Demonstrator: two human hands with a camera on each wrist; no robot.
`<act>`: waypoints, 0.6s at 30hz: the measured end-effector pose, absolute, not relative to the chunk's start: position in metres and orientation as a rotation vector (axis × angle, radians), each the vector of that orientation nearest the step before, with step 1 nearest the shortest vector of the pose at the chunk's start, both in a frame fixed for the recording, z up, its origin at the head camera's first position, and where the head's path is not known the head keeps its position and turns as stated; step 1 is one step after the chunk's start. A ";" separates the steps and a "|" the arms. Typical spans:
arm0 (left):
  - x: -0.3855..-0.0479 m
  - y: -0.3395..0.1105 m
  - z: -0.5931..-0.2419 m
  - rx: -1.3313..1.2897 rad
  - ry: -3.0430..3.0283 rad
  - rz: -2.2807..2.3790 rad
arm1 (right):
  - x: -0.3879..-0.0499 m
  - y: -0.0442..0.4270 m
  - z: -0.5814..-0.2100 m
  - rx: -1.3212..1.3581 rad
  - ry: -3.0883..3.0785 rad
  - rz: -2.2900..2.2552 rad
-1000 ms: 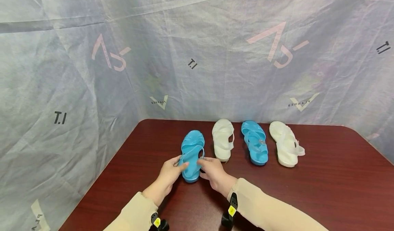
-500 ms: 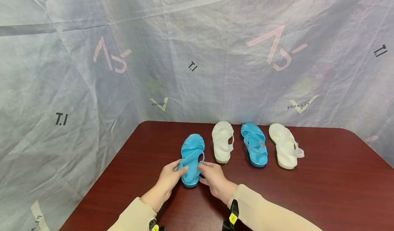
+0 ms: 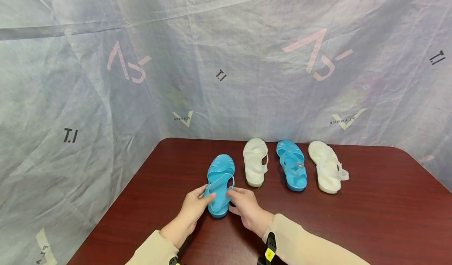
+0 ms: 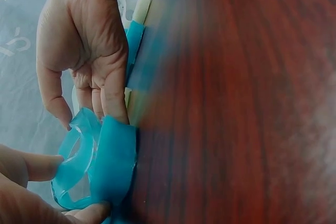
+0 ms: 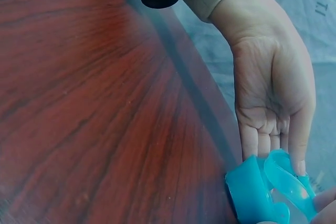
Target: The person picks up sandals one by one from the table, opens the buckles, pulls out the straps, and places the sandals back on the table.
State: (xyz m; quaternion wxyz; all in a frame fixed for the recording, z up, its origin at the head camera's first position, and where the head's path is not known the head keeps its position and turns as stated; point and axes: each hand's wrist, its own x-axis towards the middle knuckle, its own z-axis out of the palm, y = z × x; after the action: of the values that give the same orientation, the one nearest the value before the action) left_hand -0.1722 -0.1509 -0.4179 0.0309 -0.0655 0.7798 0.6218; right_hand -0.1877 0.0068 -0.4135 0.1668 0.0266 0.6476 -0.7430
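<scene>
A light blue jelly sandal (image 3: 221, 166) lies on the table in front of me, toe pointing away. My left hand (image 3: 192, 207) grips its left side near the heel, thumb over the upper edge. From the right my right hand (image 3: 249, 209) pinches the opposite side, thumb on the strap. In the left wrist view the sandal's heel (image 4: 114, 156) and clear blue strap show between both hands. The right wrist view shows the heel (image 5: 251, 190) with my left hand (image 5: 273, 82) beyond it.
Right of the held sandal stand a white sandal (image 3: 255, 167), a second blue sandal (image 3: 296, 172) and another white sandal (image 3: 329, 170), in a row near the back of the dark red wooden table (image 3: 374, 210). Grey printed cloth (image 3: 247, 61) hangs behind and at the left.
The held blue sandal has come slightly toward me, with both hands still gripping it. The view has tilted a little. The other sandals keep their places.
</scene>
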 end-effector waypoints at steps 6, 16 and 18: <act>-0.166 -0.151 -0.417 -0.182 2.388 1.931 | -0.184 0.008 -0.413 0.057 1.837 -2.109; -0.164 -0.151 -0.417 -0.195 2.392 1.929 | -0.181 0.009 -0.412 0.061 1.820 -2.101; -0.163 -0.151 -0.417 -0.195 2.393 1.923 | -0.180 0.009 -0.412 0.061 1.814 -2.099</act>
State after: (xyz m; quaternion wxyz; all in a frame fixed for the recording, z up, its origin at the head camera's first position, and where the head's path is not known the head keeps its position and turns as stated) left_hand -0.1630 -0.1507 -0.4171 0.0330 -0.0632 0.7776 0.6248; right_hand -0.1804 0.0093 -0.4115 0.1824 0.0215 0.6428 -0.7437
